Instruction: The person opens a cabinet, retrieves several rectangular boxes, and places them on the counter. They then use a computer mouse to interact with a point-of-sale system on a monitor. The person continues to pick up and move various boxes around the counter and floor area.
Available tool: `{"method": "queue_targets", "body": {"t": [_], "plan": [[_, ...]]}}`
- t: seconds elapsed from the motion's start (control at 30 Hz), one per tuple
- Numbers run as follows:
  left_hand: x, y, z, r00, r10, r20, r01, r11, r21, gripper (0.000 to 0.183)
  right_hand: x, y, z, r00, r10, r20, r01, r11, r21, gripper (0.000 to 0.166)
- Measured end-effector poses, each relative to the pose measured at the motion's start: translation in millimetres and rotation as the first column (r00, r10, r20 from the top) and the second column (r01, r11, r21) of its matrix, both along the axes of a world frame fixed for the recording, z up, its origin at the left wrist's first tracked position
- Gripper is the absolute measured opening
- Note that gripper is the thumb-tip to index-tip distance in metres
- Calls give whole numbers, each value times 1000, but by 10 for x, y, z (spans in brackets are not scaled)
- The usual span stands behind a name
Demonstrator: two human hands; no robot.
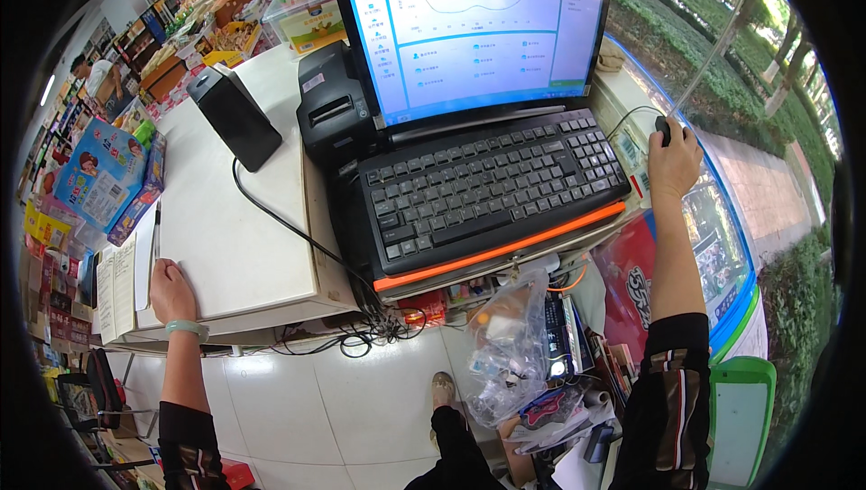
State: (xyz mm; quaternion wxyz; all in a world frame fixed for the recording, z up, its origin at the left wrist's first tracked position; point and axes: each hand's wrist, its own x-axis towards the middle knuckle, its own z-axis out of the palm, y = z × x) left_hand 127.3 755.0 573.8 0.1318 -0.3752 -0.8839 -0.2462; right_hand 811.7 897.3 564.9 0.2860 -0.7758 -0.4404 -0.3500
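My right hand [672, 162] is wrapped over a black computer mouse [662, 130] at the right of the keyboard, its cable running back toward the monitor. On the front left edge of the white counter [264, 267] rests my left hand [173, 292], fingers curled in and nothing visible in it. Beside that hand lie a white sheet [145, 263], a dark pen [157, 225] and an open notebook [116, 287] with handwriting. Between my arms sits a black keyboard [490, 182], below a lit monitor [473, 30] that displays a line graph and menu icons.
A black receipt printer [333, 108] and a black box-shaped device [237, 118] stand left of the monitor. Boxed goods [101, 172] border the counter. Cables [369, 338] dangle below; a plastic bag [507, 355] hangs under the keyboard. A person [101, 84] is among the shelves.
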Motion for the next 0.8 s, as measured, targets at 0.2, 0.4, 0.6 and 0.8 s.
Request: {"method": "queue_targets", "body": {"t": [0.2, 0.4, 0.6, 0.8], "plan": [[22, 2, 25, 1000, 8, -2, -8, 1000, -8, 21, 19, 2, -4, 1000, -3, 17, 3, 1000, 6, 29], [18, 0, 8, 1000, 12, -20, -12, 1000, -11, 21, -3, 2, 4, 1000, -14, 11, 14, 1000, 9, 29], [29, 3, 24, 1000, 18, -10, -18, 1000, -13, 21, 10, 4, -4, 1000, -14, 13, 14, 1000, 7, 29], [7, 6, 7, 1000, 9, -15, -9, 1000, -16, 22, 35, 15, -22, 1000, -19, 23, 19, 1000, 8, 30]]}}
